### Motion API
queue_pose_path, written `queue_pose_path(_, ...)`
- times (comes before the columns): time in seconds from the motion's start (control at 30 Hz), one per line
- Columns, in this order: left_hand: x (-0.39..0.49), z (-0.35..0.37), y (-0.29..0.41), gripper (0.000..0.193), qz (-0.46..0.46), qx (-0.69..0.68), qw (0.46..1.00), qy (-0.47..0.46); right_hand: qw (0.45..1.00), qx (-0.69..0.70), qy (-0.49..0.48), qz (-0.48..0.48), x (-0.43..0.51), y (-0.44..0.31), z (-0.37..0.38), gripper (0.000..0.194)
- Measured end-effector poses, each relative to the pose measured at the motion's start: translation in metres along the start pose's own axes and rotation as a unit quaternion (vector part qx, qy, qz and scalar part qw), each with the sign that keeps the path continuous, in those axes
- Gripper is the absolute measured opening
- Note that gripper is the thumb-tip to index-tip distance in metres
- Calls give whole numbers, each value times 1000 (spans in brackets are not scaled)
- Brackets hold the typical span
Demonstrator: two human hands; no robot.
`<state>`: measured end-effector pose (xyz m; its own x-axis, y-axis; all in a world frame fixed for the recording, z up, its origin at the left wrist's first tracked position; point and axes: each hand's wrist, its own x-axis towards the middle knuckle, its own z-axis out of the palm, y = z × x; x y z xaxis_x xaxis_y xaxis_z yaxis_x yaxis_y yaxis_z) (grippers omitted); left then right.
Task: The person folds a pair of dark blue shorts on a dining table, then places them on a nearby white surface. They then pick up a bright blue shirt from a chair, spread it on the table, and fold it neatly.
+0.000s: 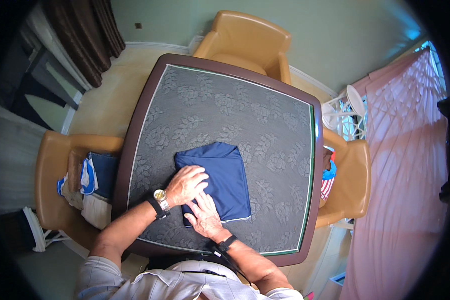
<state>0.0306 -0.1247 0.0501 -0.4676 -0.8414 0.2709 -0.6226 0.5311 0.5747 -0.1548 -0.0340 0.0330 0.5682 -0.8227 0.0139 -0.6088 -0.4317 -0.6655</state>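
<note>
A folded navy-blue cloth garment [225, 176] lies on the dark, leaf-patterned tabletop [217, 108], close to my side of the table. Its near edge shows a thin white line. My left hand [187, 185] rests palm down on the left part of the cloth, fingers slightly bent and pointing right. Just below it, my right hand [205, 217] lies on the near part, thumb spread from the fingers. The fingers of both hands meet or nearly meet. Neither hand visibly pinches the fabric; the palms' undersides are hidden.
A raised brown rim [138, 112] frames the table. Clothes, including blue denim [104, 174], are piled on the left tan armchair [52, 180]. More garments [328, 172] lie on the right armchair [354, 176]. Another armchair [249, 35] stands beyond the far edge, and a white stand [343, 107] far right.
</note>
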Motion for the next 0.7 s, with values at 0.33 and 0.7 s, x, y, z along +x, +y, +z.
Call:
queue_pose_path(0.33,-36,36,-9,77,-107,135,982,-75,979,-127,102,125,-17,45,-31,69)
queue_pose_path(0.7,-56,24,-24,84,-119,190,971,-78,945,-234,114,201,-47,121,-81,62)
